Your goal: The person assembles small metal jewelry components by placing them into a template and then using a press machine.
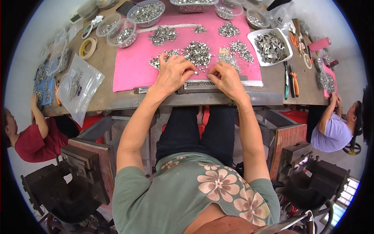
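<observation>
My left hand (174,74) is closed in a pinch, with a small shiny metal piece (196,72) at its fingertips. Opposite it, my right hand (228,81) is also pinched; whatever its fingers hold is too small to make out. Between and just below both hands lies a narrow slotted metal fixture (200,85) at the table's front edge, with a row of small parts along it. Beyond the fingers, a heap of small silvery metal parts (197,54) rests on a pink mat (132,70). Thin pin-like pieces (230,61) lie above my right hand.
Tubs of metal parts (146,14) line the back. A white tray (269,46), pliers (295,82), a tape roll (88,47) and a plastic bag (80,87) flank the mat. Co-workers sit at left (39,136) and right (334,130).
</observation>
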`<state>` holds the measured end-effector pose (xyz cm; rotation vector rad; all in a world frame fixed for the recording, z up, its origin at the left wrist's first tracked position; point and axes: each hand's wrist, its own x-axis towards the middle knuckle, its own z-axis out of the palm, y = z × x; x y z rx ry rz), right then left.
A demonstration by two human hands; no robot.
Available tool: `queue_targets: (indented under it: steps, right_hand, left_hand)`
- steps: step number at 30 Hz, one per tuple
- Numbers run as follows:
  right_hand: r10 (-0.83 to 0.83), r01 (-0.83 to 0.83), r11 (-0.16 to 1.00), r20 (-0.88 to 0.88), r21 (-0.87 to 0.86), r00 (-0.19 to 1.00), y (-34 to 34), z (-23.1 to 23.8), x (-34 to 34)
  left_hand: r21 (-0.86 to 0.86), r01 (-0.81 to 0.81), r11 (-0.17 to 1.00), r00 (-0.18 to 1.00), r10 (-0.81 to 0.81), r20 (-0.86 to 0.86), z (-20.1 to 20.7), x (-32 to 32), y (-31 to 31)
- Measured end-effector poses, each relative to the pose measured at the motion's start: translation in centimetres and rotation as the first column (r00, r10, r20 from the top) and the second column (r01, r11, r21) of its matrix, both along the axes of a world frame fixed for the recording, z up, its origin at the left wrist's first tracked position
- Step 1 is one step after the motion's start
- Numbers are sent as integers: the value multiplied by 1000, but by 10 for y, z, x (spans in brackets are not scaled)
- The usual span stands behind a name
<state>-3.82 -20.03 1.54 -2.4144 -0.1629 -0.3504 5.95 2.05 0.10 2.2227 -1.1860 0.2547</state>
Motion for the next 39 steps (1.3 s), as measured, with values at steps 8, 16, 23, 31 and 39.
queue_targets:
  steps: [8,16,23,31,39]
  right_hand:
    - [-58,81,985,152,-150,987,6,-6,2]
    - [-68,108,979,219,-174,973,9,-6,1]
    - [-55,96,979,223,-180,973,8,-4,0]
    - [-77,105,986,201,-131,977,6,-6,0]
    - [-70,76,991,61,-108,996,5,-5,-2]
  left_hand:
    - [-9,77,997,993,-75,87,1,1,-5]
    - [48,46,998,990,-52,129,6,-8,-10]
    - [-12,-56,998,996,56,76,5,-18,-10]
    - [-13,-72,997,997,72,38,2,-20,-12]
    - [-17,-21,1000,999,22,27,0,-17,-14]
